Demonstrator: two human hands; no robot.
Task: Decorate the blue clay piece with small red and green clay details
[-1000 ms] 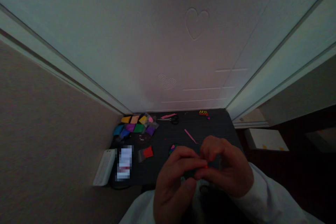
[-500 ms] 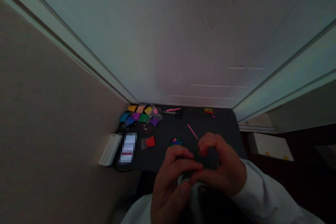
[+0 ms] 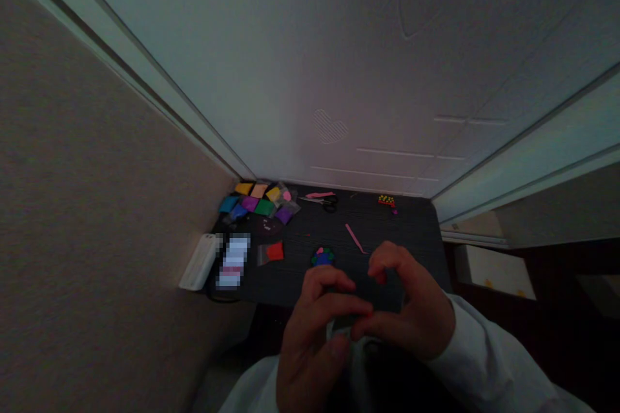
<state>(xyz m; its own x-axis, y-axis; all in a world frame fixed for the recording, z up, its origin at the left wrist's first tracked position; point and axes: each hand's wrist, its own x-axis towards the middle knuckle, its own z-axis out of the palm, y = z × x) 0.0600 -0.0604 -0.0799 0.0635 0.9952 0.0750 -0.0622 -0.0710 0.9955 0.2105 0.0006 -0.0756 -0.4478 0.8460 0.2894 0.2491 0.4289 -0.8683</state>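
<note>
A small red piece of modelling clay (image 3: 369, 315) shows between a fingertip of my left hand (image 3: 317, 329) and the thumb of my right hand (image 3: 411, 310). The fingers of my left hand are bent, its thumb apart below. My right hand curls, with its index finger raised off the thumb. Just beyond my left hand lies a round, mostly blue clay piece (image 3: 322, 259) with green and pink bits along its edge. An opened packet of red clay (image 3: 275, 251) lies to its left. Pink tweezers (image 3: 355, 238) rest beyond my right hand.
Several colourful clay packets (image 3: 249, 204) cover the back left of the dark table (image 3: 310, 284). Scissors (image 3: 329, 202) and a pink tool (image 3: 320, 194) lie along the back. A yellow-dotted red piece (image 3: 386, 199) sits back right. A blurred phone (image 3: 233, 261) and white box (image 3: 199, 262) are left.
The view has shifted slightly, so the table items sit a little higher and more of the round blue piece shows. Both hands keep nearly the same pose around the red clay.
</note>
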